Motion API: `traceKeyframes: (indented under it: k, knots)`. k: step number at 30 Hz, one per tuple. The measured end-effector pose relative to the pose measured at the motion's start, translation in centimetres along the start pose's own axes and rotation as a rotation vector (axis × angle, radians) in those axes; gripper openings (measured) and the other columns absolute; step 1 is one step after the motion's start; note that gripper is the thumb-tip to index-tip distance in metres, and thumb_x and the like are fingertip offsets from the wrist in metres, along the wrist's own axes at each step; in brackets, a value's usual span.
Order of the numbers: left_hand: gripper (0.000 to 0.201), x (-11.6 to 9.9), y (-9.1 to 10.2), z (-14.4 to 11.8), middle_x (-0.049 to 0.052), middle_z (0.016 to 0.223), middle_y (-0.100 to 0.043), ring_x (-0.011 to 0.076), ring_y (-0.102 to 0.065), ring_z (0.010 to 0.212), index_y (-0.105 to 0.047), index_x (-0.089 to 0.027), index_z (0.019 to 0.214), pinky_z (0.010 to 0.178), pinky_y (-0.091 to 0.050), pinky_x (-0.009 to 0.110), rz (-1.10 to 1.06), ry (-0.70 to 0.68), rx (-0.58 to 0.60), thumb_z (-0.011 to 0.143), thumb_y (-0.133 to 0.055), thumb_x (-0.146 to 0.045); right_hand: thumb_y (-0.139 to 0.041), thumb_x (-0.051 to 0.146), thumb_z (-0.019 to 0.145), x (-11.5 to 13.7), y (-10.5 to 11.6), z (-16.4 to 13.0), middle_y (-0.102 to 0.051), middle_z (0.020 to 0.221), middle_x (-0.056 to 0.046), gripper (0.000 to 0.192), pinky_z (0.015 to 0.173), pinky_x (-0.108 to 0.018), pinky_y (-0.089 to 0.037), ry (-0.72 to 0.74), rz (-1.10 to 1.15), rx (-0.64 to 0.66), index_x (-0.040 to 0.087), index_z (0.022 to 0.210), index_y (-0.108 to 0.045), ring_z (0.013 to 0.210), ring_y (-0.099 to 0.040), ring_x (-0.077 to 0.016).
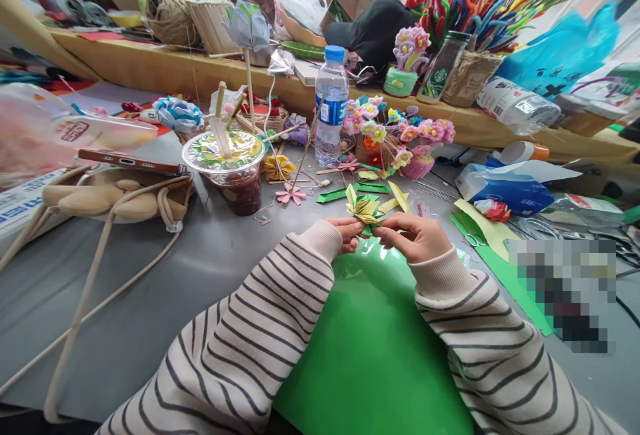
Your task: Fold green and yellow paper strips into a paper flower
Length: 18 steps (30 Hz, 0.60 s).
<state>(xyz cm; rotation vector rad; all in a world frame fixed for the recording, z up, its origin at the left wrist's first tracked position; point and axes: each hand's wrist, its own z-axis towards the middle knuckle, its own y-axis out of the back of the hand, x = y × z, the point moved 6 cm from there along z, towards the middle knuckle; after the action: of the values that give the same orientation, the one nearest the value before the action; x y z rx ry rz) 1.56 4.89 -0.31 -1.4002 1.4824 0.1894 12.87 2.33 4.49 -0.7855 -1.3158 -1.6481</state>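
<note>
Both hands (385,233) pinch a yellow paper flower (363,209) over green sheet (370,341).

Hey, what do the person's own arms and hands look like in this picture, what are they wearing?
Both arms wear a cream knit sweater with thin dark horizontal stripes; the left sleeve and right sleeve end in plain ribbed cream cuffs without stripes. The left hand and right hand are bare: no gloves, and no rings or watch visible.
</note>
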Motion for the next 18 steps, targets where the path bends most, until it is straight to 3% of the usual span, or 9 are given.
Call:
traceKeyframes:
  k: [7,11,14,16,18]
  knots:
    - [0.010,0.2,0.1,0.1,0.000,0.050,-0.056,0.0016,-0.042,0.036,-0.060,-0.010,0.059,0.035,-0.035,0.014,-0.024,0.026,-0.038,0.067,-0.056,-0.008,-0.055,0.034,0.066,0.4,0.2,-0.1,-0.057,0.058,-0.002,0.019,0.044,-0.022,-0.045,-0.017,-0.099,-0.032,0.015,0.065,-0.059,0.046,-0.051,-0.0094]
    - [0.011,0.1,0.0,0.1,0.001,0.055,-0.058,0.0032,-0.048,0.040,-0.059,-0.010,0.056,0.041,-0.041,0.015,0.075,-0.058,-0.071,0.065,-0.058,-0.017,-0.053,0.035,0.067,0.2,0.7,-0.1,-0.059,0.059,-0.003,0.021,0.044,-0.023,-0.045,-0.040,-0.136,-0.111,0.015,0.065,-0.059,0.046,-0.052,-0.0101]
    - [0.014,-1.2,-0.3,-0.7,0.002,0.055,-0.059,0.0082,-0.053,0.045,-0.061,-0.012,0.063,0.046,-0.045,0.020,0.322,-0.254,-0.140,0.061,-0.061,-0.026,-0.053,0.036,0.066,-0.4,1.0,-0.2,-0.060,0.059,-0.004,0.022,0.047,-0.024,-0.046,-0.122,-0.119,-0.141,0.015,0.065,-0.058,0.047,-0.053,-0.0110]
    - [0.016,-2.8,-0.5,-1.9,0.001,0.055,-0.057,0.0090,-0.052,0.045,-0.063,-0.015,0.069,0.048,-0.045,0.022,0.550,-0.474,-0.253,0.058,-0.063,-0.026,-0.053,0.037,0.065,-0.7,1.1,-0.2,-0.060,0.058,-0.003,0.023,0.047,-0.025,-0.047,-0.176,-0.064,-0.130,0.015,0.064,-0.057,0.047,-0.053,-0.0110]
    - [0.021,-4.2,-1.7,-3.1,0.003,0.067,-0.060,0.0100,-0.053,0.055,-0.064,-0.019,0.076,0.057,-0.045,0.022,0.790,-0.736,-0.235,0.056,-0.064,-0.024,-0.055,0.039,0.063,-0.9,1.0,-0.2,-0.058,0.056,-0.002,0.025,0.045,-0.024,-0.046,-0.230,0.010,-0.100,0.015,0.063,-0.056,0.045,-0.052,-0.0102]
